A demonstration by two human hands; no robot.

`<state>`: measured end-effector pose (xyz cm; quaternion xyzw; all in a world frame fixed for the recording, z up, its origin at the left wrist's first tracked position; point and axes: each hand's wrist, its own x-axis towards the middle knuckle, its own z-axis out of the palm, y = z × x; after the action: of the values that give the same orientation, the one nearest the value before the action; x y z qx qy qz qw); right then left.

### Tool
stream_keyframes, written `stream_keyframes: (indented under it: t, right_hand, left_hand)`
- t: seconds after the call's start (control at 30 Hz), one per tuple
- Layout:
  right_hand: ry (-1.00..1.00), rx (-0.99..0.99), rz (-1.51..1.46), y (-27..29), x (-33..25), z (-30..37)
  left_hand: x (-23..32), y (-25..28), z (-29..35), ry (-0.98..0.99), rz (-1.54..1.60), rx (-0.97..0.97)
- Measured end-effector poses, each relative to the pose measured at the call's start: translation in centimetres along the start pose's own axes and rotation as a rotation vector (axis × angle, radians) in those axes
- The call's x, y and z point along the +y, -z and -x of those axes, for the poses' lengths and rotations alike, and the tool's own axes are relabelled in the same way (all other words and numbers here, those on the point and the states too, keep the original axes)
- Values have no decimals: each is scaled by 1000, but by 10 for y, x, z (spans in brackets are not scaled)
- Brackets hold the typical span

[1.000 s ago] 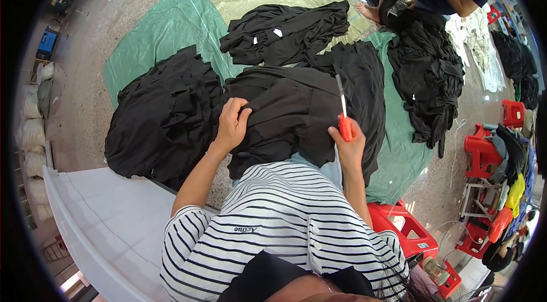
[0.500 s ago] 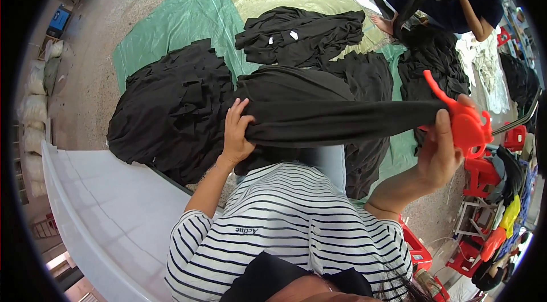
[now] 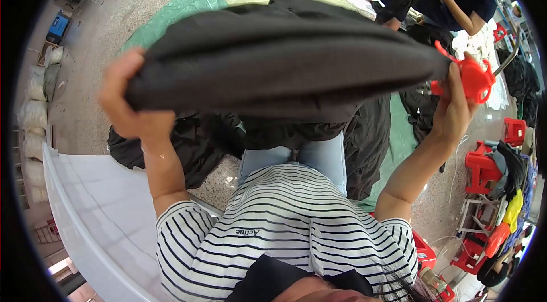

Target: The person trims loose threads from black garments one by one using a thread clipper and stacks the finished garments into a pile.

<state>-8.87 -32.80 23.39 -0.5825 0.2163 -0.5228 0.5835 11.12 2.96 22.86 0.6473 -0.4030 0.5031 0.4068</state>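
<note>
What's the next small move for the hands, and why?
Probably lower the black cloth toward the legs, gripped at both ends: it is stretched up between the left hand and right hand, and the right also holds a red-handled tool beside the fabric, so a lower position seems easier to control.

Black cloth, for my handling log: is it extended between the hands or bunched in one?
Extended between both: the black cloth spans from left hand to right hand. Whether it's doubled, I cannot tell.

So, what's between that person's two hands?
Dark cloth, held up, spans from the left hand to the right hand, as the head view shows.
</note>
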Motion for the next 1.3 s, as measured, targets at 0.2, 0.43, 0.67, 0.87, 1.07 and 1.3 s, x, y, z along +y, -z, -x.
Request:
stream_keyframes:
  t: [0.2, 0.43, 0.67, 0.87, 1.07, 1.3]
  right_hand:
    - [-111, -150, 531, 101, 126, 45]
    - [-369, -224, 1031, 126, 151, 143]
    - [-217, -490, 905, 71, 90, 182]
    - [-337, -559, 1020, 49, 68, 210]
    - [-342, -571, 1079, 44, 76, 208]
    - [-352, -582, 1095, 43, 76, 206]
  left_hand:
    - [50, 1, 130, 256, 200, -987]
    - [65, -25, 175, 521, 518, -1127]
    - [63, -164, 168, 282, 505, -1311]
    - [46, -221, 158, 396, 477, -1775]
    - [42, -224, 166, 642, 535, -1804]
    - [44, -221, 171, 636, 482, -1762]
